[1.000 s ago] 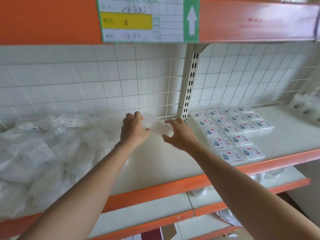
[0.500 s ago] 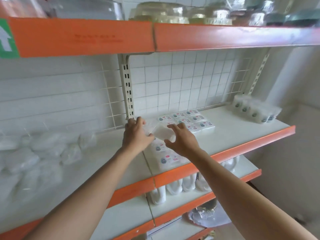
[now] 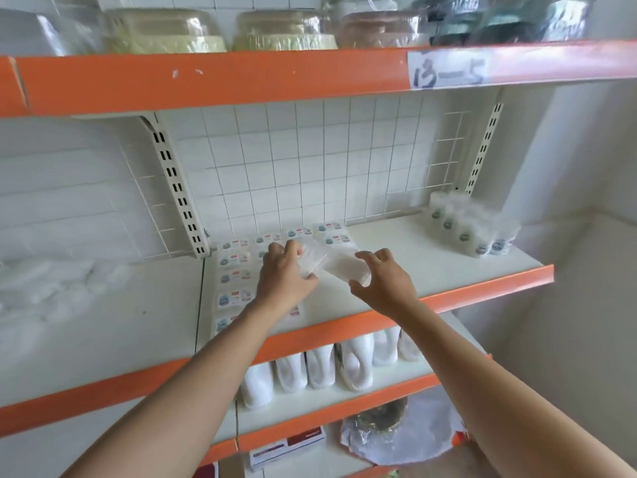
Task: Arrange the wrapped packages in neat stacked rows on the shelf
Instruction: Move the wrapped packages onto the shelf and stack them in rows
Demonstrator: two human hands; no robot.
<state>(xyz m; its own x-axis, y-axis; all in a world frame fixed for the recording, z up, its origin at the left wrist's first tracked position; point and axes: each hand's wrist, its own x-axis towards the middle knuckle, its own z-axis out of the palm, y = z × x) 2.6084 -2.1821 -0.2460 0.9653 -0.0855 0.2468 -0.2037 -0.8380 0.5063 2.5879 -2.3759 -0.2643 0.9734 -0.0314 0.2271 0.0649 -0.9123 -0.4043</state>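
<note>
While I hold one package [image 3: 339, 265] just above the shelf [image 3: 431, 267], my left hand [image 3: 286, 276] pinches its clear wrapper end and my right hand [image 3: 387, 284] curls round the other end. The package hangs beside the laid rows [image 3: 234, 279], flat near the upright [image 3: 175, 188]. A blurred white heap [image 3: 51, 288] lies further left.

Two hands, the left hand [image 3: 286, 281] and the right hand [image 3: 386, 284], are gripping one wrapped package [image 3: 339, 265]. Just left of and behind the grip, at least ten labelled packs [image 3: 235, 276] are lying flat. Below the grip six white jugs [image 3: 355, 365] are standing; well right of it, roughly five blurred rolls [image 3: 463, 232] are sitting.
</note>
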